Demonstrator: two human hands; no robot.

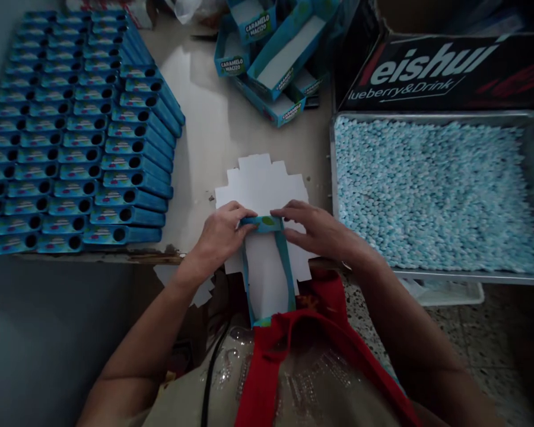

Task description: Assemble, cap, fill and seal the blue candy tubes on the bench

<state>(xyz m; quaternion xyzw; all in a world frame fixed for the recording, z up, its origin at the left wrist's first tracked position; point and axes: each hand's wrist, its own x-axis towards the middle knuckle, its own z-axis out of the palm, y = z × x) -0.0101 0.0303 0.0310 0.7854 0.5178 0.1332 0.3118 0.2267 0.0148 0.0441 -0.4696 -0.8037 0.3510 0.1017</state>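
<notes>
A long blue cardboard tray point(267, 273) with a white inside lies lengthwise before me, its near end close to my red apron point(267, 379). My left hand point(225, 231) pinches the far left corner, thumb inside and fingers outside the end wall. At the far right corner, my right hand point(314, 228) touches the same end wall with its fingertips; its thumb and fingers are apart. Beneath the tray are white flat cardboard blanks point(262, 178) with stepped edges, spread on the table and past its front edge.
Rows of small blue boxes point(80, 139) fill the table's left side. Folded blue trays point(285, 56) marked "CARAMELO MACIZO" are piled at the back. A metal tray point(333, 190) of pale blue candies stands right, before a black carton point(427, 71).
</notes>
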